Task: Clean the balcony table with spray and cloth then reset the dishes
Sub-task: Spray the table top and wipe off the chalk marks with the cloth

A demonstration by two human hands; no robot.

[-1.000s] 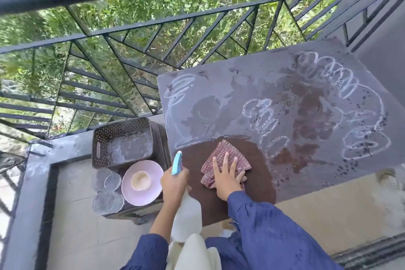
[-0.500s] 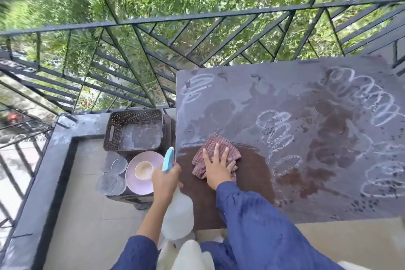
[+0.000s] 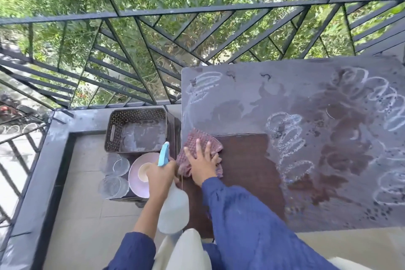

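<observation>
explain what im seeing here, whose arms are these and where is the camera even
There is no machine here: these are a person's two arms in blue sleeves. The single picture comes from a camera worn on their head, looking down at a balcony. The left hand grips a spray bottle with a blue nozzle. The right hand presses flat on a checked cloth at the left edge of the table. The table is covered in white chalk scribbles and wet blotches; a dark brown patch beside the cloth looks wiped. To the left, off the table, sit a brown basket, a pink plate and clear glass dishes.
</observation>
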